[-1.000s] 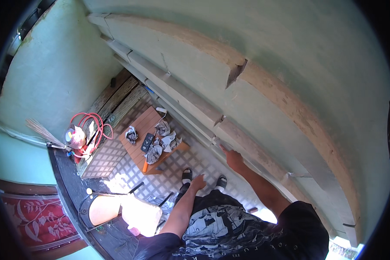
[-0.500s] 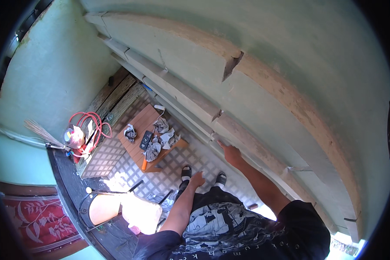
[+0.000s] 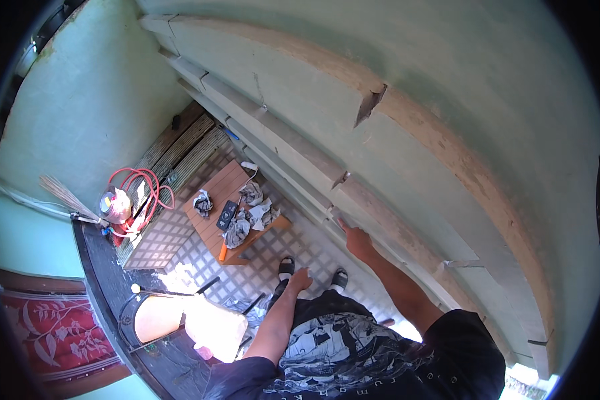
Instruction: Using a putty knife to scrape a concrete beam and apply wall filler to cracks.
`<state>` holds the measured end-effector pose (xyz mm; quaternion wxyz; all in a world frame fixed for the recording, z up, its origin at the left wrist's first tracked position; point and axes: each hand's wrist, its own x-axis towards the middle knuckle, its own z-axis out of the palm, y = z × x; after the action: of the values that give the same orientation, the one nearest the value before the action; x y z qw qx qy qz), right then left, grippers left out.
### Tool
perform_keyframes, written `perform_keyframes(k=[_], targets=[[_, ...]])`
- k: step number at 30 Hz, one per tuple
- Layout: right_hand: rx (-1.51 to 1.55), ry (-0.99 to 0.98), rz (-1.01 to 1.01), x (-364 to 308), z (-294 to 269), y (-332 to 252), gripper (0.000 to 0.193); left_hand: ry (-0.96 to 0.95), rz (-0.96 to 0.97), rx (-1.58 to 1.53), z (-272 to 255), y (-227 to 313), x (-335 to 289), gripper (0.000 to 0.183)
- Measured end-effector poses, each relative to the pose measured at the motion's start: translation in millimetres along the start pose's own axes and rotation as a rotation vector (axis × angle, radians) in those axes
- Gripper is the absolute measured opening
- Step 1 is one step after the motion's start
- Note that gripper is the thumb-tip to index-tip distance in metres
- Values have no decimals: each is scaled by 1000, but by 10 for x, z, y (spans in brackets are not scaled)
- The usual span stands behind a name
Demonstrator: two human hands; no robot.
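My right hand point(image 3: 359, 244) is at the lower wooden shelf rail point(image 3: 335, 213) along the green wall, its index finger stretched out and its fingertip at or close to a joint in the wood. The other fingers look curled, and nothing shows in them. My left hand point(image 3: 301, 280) hangs low in front of my body, above my feet. Its fingers are closed, and whatever they may hold is too small to make out. Ahead and to the left, a small brown slatted table point(image 3: 215, 189) bears crumpled newspaper point(image 3: 237, 235), a black box-shaped device point(image 3: 226, 215) and an orange-handled tool point(image 3: 223, 253).
Longer wooden rails point(image 3: 440, 150) with gaps and notches cross the wall at right. A coiled red hose point(image 3: 155, 187) lies by a round container point(image 3: 115, 208) at left. Nearer stands a chair point(image 3: 160, 321) with a sunlit seat. The floor is checkered tile point(image 3: 263, 270).
The whole view has shifted slightly. My right hand stays near the same rail joint, its index finger still extended. My left hand remains low and closed.
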<state>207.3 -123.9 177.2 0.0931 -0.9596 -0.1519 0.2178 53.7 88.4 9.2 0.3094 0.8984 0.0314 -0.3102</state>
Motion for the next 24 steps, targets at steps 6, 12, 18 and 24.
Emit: perform_keyframes(k=[6, 12, 18, 24], targets=[[-44, 1, 28, 16, 1, -33, 70, -19, 32, -1, 44, -1, 81, 51], [-38, 20, 0, -4, 22, 43, 71, -41, 56, -10, 111, 3, 107, 53], [36, 30, 22, 29, 67, 24, 71, -21, 45, -15, 48, 9, 49, 52], [-43, 21, 47, 27, 84, 46, 69, -33, 9, -7, -48, 77, -46, 51]])
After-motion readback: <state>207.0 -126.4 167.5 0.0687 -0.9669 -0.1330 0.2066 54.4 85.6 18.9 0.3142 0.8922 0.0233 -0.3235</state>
